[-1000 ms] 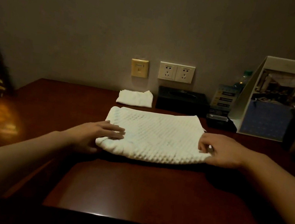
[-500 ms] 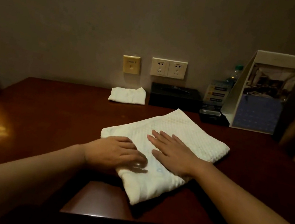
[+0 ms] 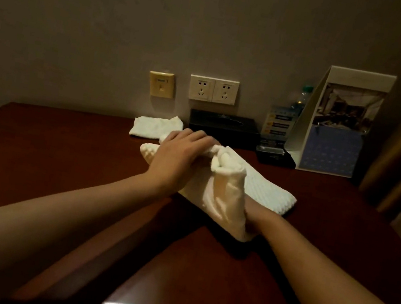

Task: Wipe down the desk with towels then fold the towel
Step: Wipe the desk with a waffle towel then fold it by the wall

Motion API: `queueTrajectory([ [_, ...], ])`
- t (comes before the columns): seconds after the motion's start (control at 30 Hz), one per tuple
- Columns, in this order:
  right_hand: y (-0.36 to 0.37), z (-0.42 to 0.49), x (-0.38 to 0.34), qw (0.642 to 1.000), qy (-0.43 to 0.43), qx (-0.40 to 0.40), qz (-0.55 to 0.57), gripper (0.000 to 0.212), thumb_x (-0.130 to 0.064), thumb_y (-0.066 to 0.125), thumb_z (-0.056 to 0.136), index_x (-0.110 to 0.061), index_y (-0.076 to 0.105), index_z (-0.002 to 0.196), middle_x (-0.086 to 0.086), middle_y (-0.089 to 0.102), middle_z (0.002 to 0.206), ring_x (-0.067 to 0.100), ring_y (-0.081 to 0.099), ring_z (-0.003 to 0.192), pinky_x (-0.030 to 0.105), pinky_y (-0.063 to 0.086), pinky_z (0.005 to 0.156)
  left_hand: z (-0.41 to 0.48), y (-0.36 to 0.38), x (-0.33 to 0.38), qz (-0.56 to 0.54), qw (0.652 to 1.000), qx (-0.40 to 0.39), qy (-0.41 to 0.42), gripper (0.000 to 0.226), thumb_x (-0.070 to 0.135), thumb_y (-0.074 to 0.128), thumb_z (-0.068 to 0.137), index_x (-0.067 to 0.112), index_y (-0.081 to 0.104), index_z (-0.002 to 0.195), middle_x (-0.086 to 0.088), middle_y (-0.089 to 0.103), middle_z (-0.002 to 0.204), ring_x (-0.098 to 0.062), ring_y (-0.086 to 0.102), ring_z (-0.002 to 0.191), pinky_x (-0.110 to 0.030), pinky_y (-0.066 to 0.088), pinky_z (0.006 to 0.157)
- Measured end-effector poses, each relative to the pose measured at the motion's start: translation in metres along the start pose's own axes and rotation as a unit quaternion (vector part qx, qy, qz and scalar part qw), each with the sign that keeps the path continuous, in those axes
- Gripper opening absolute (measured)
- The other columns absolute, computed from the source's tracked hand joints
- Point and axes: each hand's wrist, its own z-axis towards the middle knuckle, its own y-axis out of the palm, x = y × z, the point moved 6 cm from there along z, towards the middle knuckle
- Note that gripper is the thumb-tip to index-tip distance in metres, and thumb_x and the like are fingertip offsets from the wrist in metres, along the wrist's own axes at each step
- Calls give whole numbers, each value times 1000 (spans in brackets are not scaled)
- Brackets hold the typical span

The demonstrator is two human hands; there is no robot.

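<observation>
desk holds small towel and black box behind the waffle towel.

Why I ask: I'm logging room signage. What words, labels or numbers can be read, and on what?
No text is legible.
Small card stand: printed bands, too blurred to read.
Yellow wall plate: a marking, too small.
Bottle: any label too blurred.
Tall display card: picture only, no readable words.

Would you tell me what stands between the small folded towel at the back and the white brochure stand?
Head view: a black box, then a small card holder.
</observation>
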Motion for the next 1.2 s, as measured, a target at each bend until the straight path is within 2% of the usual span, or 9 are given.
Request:
queueTrajectory([
  [0.13, -23, -15, -14, 905, -17, 80, 419, 60, -53, 43, 104, -7, 80, 109, 19, 76, 112, 34, 74, 103, 44, 51, 89, 46, 35, 16, -19, 999, -44, -5, 37, 41, 50, 95, 32, 59, 131, 9, 64, 122, -18, 48, 117, -38, 28, 105],
  [0.23, -32, -23, -8, 874, -66, 103, 471, 79, -75, 42, 90, -12, 74, 124, 17, 73, 124, 32, 72, 111, 51, 53, 98, 70, 62, 28, 18, 997, -72, 23, 34, 49, 57, 94, 38, 61, 126, 15, 65, 116, -19, 46, 118, -40, 22, 104],
  [0.4, -53, -21, 1, 918, -66, 224, 322, 39, -22, 79, 88, -4, 63, 119, 21, 75, 110, 33, 75, 99, 46, 62, 88, 88, 96, 32, 50, 996, -79, -14, 55, 58, 67, 86, 43, 51, 136, 12, 55, 131, -21, 41, 129, -45, 25, 103],
  [0.5, -85, -29, 16, 895, -29, 393, 208, 30, -4, 69, 86, -8, 63, 115, 12, 75, 104, 27, 74, 92, 38, 61, 75, 81, 109, -1, 1, 978, -123, -168, 84, 71, 63, 83, 41, 29, 154, 8, 31, 160, -26, 29, 145, -54, 23, 114],
  [0.6, -102, -38, 20, 895, -1, 443, 50, 45, -6, 57, 77, -20, 57, 120, 3, 66, 113, 22, 66, 101, 35, 56, 78, 56, 125, -47, -75, 917, -205, -333, 90, 76, 56, 84, 31, 28, 157, -5, 31, 163, -35, 40, 141, -55, 35, 112],
  [0.73, -109, -32, 23, 889, 104, 442, -63, 50, -12, 54, 86, -28, 47, 133, 13, 42, 140, 40, 41, 131, 50, 42, 107, 31, 131, -68, -157, 854, -268, -417, 59, 58, 67, 83, 15, 65, 124, -7, 70, 120, -21, 68, 97, -31, 55, 75],
  [0.83, -122, -25, 30, 897, 92, 432, -28, 45, -14, 57, 96, -20, 45, 139, 13, 51, 141, 37, 48, 132, 46, 48, 101, 25, 123, -75, -178, 832, -268, -453, 52, 48, 80, 78, 8, 66, 107, -7, 70, 110, -20, 67, 90, -34, 57, 77],
  [1.03, -128, 0, 26, 922, -3, 387, -2, 32, -11, 72, 93, -19, 65, 124, 5, 65, 118, 19, 65, 97, 37, 58, 80, -14, 80, -88, -200, 740, -379, -518, 99, 59, 88, 66, 5, 49, 139, -9, 60, 129, -28, 62, 106, -42, 53, 90],
  [1.2, -87, 51, 12, 947, -34, 318, -23, 27, -23, 71, 98, -17, 62, 123, 6, 64, 111, 17, 63, 91, 34, 52, 75, -52, 34, -122, -133, 782, -355, -495, 86, 72, 83, 61, 16, 61, 123, -3, 62, 126, -24, 60, 108, -39, 51, 94],
])
